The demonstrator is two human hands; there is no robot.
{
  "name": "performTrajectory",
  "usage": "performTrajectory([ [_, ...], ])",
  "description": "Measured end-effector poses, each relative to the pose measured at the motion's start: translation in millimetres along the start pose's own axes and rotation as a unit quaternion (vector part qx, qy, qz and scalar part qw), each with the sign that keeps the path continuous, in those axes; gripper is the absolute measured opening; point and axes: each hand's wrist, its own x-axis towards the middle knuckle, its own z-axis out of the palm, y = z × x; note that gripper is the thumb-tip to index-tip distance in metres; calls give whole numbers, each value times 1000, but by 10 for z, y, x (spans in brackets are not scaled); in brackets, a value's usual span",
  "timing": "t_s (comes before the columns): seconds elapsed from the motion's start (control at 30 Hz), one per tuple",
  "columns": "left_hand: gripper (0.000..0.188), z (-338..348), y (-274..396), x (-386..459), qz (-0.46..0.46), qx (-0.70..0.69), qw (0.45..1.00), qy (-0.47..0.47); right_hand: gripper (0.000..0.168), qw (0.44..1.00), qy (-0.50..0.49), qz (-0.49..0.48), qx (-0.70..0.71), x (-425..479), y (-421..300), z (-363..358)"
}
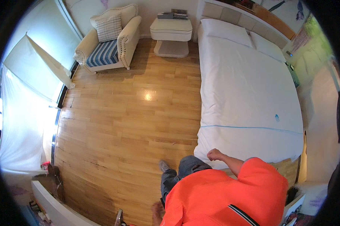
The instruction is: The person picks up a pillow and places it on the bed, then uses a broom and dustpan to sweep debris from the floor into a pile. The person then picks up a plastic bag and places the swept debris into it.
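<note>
My right hand (214,154) is in front of my body, its fingers curled in, with nothing visible in it. It is over the foot end of the bed (249,93), near the white cover's left corner. My left hand (157,209) hangs low beside my leg over the wooden floor (124,118). It is small and partly hidden by my orange shirt (223,195), so I cannot tell how its fingers are set. A metal object (118,217) stands out at the bottom edge, left of that hand; its lower part is cut off.
An armchair (130,34) with a striped seat and checked cushion (109,27) stands at the far left. A white bedside table (171,29) sits beside the bed. Sheer curtains (23,124) hang along the left window. A white furniture edge (57,203) juts in at lower left.
</note>
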Motion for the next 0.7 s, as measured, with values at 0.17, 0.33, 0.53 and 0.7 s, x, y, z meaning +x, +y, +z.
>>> performTrajectory([
  [0.17,18,-764,2844,1029,50,66,986,145,18,963,79,61,250,421,-702,-253],
  [0.33,25,770,5373,1154,178,-3,960,217,19,991,104,35,78,943,-710,-620],
  [0.53,31,2928,6610,1910,195,28,979,-51,20,996,59,42,-43,2192,-876,-2352],
  [0.7,36,5041,6767,2054,60,377,920,-84,25,951,181,-71,239,2986,-1335,-4430],
])
